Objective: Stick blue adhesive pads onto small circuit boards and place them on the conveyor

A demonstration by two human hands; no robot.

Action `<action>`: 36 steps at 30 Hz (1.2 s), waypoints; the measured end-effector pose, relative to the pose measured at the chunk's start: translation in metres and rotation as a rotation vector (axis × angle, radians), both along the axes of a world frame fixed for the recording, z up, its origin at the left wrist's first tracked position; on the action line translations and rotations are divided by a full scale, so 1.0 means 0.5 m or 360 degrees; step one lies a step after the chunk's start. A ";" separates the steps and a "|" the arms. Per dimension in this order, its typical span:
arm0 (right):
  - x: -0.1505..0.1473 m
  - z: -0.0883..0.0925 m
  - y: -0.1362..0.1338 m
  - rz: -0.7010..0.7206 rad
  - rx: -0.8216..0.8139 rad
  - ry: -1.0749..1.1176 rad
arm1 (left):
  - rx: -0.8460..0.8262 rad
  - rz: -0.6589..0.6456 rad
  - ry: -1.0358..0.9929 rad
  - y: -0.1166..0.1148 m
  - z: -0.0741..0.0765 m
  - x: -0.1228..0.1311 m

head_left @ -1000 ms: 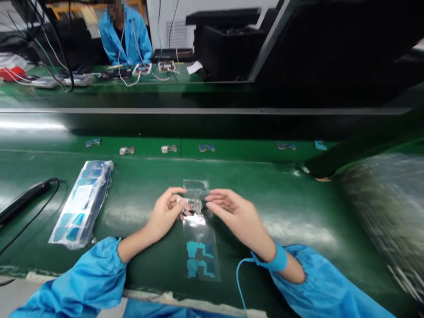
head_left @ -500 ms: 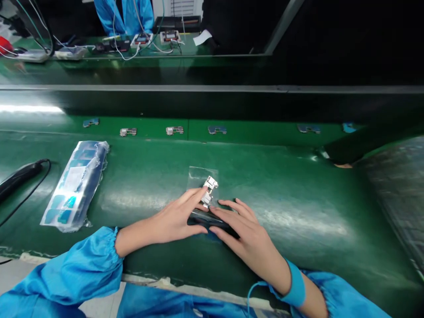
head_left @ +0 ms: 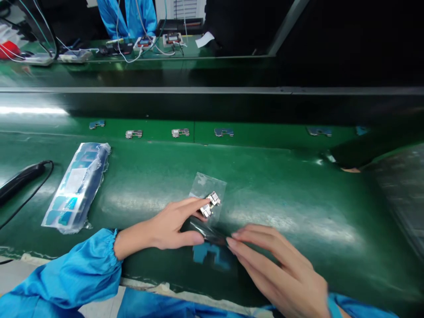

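A clear film strip (head_left: 208, 184) lies on the green belt (head_left: 281, 194) in front of me, with a small silver metal part (head_left: 210, 204) on it and blue cut-out shapes (head_left: 210, 255) near its close end. My left hand (head_left: 168, 226) reaches in from the left. Its forefinger touches the metal part and its thumb closes under a dark curled fold of the film. My right hand (head_left: 281, 269) is low on the right, smeared by motion. Its fingers are stretched out, with the tips at the fold's right end.
A plastic bag of blue parts (head_left: 77, 185) lies at the left, beside a black corded tool (head_left: 20, 181). Small silver parts (head_left: 180, 132) and blue parts (head_left: 223, 132) line the belt's far strip. A dark bulky object (head_left: 367, 145) is at the right. A person in a blue coat (head_left: 129, 15) works at the far bench.
The film went from lifted between both hands to lying on the belt under my left fingers. My right hand has drawn back toward me and to the right.
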State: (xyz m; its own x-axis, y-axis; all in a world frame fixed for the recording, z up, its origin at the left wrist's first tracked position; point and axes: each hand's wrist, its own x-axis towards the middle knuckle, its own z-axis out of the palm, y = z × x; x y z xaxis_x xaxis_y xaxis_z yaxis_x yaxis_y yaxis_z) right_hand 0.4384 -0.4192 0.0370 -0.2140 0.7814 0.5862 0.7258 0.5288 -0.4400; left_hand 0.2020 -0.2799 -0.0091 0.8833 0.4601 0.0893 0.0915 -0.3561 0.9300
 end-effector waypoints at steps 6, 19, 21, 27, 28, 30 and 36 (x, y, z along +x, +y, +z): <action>0.042 0.064 0.051 -0.0295 -0.0609 0.0584 | -0.0275 0.0382 0.0039 -0.003 0.004 0.013; 0.029 -0.065 0.134 0.0025 -0.1432 0.1296 | -0.0917 0.0497 -0.0001 -0.015 -0.013 0.031; 0.026 -0.068 0.136 -0.0014 -0.1410 0.1254 | -0.0973 0.0507 0.0012 -0.016 -0.013 0.031; 0.027 -0.075 0.143 -0.0065 -0.1392 0.1206 | -0.0973 0.0524 0.0039 -0.016 -0.009 0.033; 0.027 -0.075 0.143 -0.0073 -0.1402 0.1197 | -0.0965 0.0527 0.0049 -0.016 -0.008 0.033; 0.027 -0.076 0.144 -0.0093 -0.1409 0.1190 | -0.0961 0.0534 0.0067 -0.016 -0.007 0.033; 0.025 -0.077 0.144 -0.0113 -0.1431 0.1216 | -0.0996 0.0536 0.0069 -0.016 -0.005 0.035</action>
